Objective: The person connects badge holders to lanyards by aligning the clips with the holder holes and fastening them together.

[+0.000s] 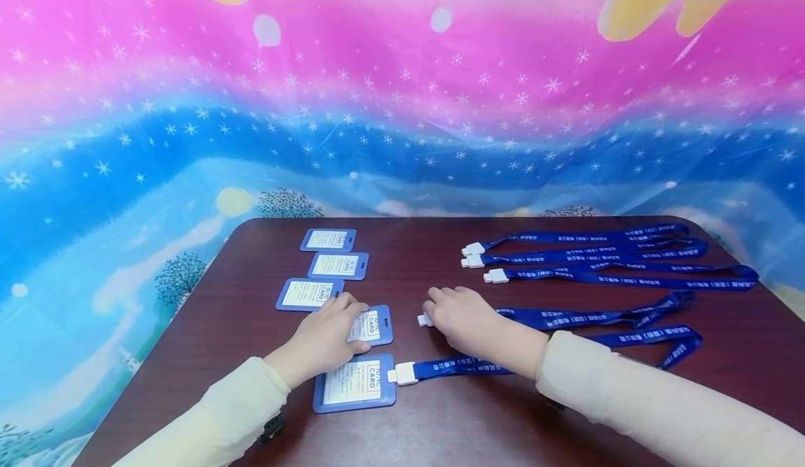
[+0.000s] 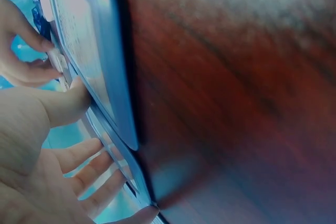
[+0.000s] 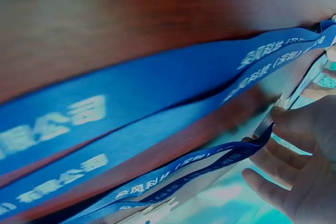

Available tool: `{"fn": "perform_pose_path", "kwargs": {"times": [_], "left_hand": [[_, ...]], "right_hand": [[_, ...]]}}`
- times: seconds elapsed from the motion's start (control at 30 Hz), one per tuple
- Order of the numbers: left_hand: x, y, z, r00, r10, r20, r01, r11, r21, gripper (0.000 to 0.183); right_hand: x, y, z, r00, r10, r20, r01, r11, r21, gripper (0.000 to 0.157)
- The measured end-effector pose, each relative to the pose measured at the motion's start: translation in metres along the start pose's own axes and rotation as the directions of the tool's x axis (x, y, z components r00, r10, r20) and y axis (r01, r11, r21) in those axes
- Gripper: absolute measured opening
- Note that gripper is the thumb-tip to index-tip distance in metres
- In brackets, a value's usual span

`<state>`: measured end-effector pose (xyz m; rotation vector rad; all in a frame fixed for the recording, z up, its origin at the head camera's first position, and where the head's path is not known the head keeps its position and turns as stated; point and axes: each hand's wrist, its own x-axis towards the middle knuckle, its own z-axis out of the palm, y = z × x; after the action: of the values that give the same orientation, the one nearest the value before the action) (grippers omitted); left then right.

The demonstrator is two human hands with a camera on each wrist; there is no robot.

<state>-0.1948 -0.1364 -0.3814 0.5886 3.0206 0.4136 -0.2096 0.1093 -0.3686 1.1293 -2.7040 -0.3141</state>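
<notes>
Over a blue-framed ID card holder (image 1: 374,326) lies my left hand (image 1: 323,331), fingers spread and fairly straight. Its thumb touches the near edge, and the hand covers the holder's left part. In the left wrist view, the left hand's fingers (image 2: 89,174) reach along the flat holders. My right hand (image 1: 468,320) pinches the white clip (image 1: 425,320) of a blue lanyard (image 1: 547,317), right of that holder and apart from it. Nearest the front, another card holder (image 1: 352,385) has a lanyard's white clip (image 1: 405,373) at its slotted end.
Farther back on the left lie three more card holders, including a top one (image 1: 328,240). Across from them, at the right, three lanyards stretch out with white clips (image 1: 473,249) facing left. A patterned cloth (image 1: 402,103) hangs behind the dark wooden table (image 1: 251,411).
</notes>
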Motion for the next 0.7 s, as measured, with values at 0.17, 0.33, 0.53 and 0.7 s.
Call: {"fn": "perform_pose_path", "kwargs": {"times": [0.17,0.33,0.53,0.7], "left_hand": [[0.001,0.003,0.001,1.0,-0.011,0.007,0.011,1.0,0.022,0.065],[0.001,0.004,0.001,1.0,-0.01,0.014,0.01,1.0,0.026,0.064],[0.002,0.004,0.002,1.0,-0.007,0.005,0.007,1.0,0.026,0.063],[0.002,0.005,0.003,1.0,-0.008,-0.004,0.008,1.0,0.02,0.062]], "right_hand": [[0.012,-0.007,-0.001,0.999,-0.002,0.032,0.002,1.0,-0.012,0.04],[0.022,-0.014,0.0,0.999,-0.005,0.048,0.006,1.0,-0.02,0.038],[0.03,-0.02,0.0,0.999,-0.02,0.047,0.021,1.0,-0.019,0.036],[0.034,-0.022,0.001,0.998,-0.036,0.042,0.037,0.999,-0.026,0.036]]}}
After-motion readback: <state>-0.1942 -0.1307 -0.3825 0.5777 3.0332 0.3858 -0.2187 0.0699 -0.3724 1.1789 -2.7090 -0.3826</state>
